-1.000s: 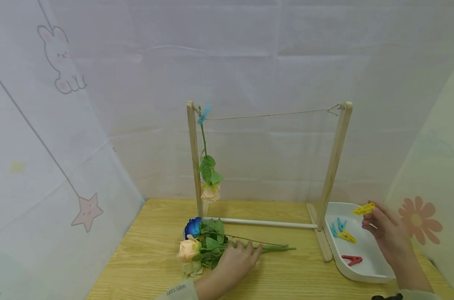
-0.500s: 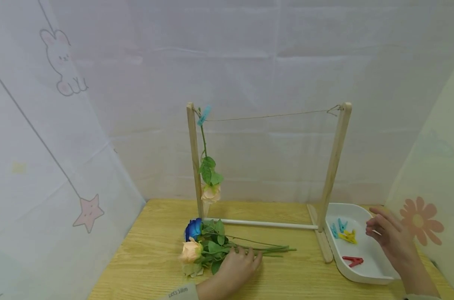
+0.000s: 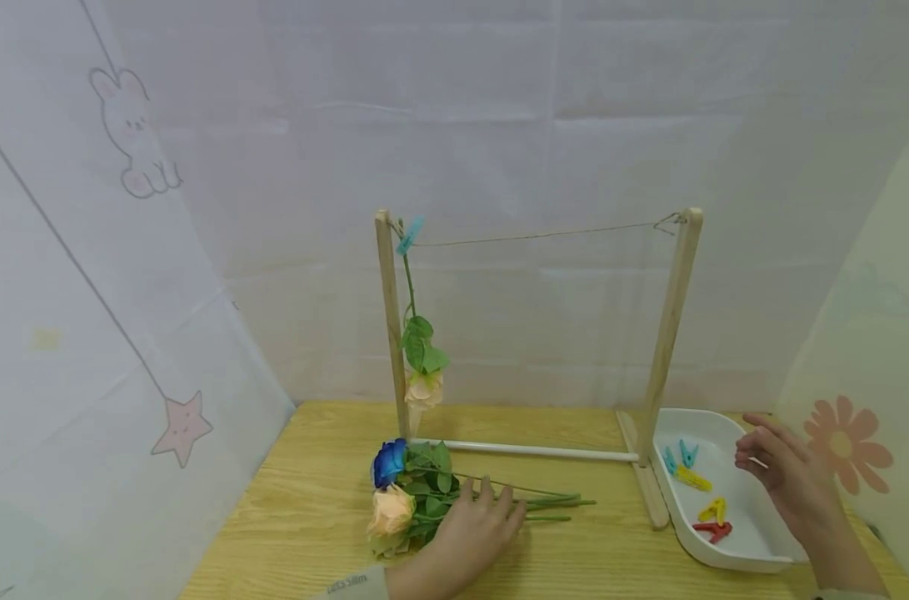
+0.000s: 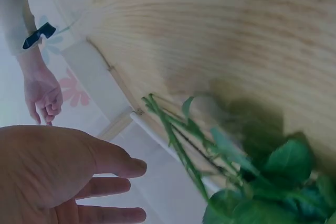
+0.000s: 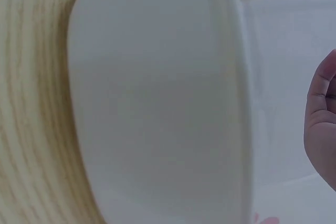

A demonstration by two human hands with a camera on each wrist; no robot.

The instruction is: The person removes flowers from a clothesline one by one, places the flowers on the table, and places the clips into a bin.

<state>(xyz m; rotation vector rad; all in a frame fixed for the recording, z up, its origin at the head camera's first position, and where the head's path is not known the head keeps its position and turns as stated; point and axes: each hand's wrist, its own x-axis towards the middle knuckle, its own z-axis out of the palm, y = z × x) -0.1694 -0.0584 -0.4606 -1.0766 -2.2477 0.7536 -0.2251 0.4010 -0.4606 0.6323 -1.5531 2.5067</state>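
Over the stems of a bunch of roses lies my left hand (image 3: 478, 523); in the left wrist view its fingers (image 4: 107, 187) are extended and grip nothing. The bunch has a blue rose (image 3: 389, 463), a peach rose (image 3: 391, 510) and a paler bloom below it, partly hidden. My right hand (image 3: 787, 479) hovers over the right side of the white tray (image 3: 761, 546), its fingers loosely bent and holding nothing. In the tray lie blue clothespins (image 3: 688, 453), a yellow clothespin (image 3: 712, 510), another yellow one and a red clothespin (image 3: 715, 531).
A wooden frame (image 3: 667, 333) stands behind the roses, with a string (image 3: 536, 237) tied between its posts. At its left end a blue clothespin (image 3: 410, 236) holds an upside-down peach rose (image 3: 424, 389). A white rod (image 3: 529, 450) joins the posts low down.
The yellow clothespin has left my right hand and dropped into the tray, where the clothespins have shifted. My left hand stays over the stems; the peach rose on the table has moved slightly right.
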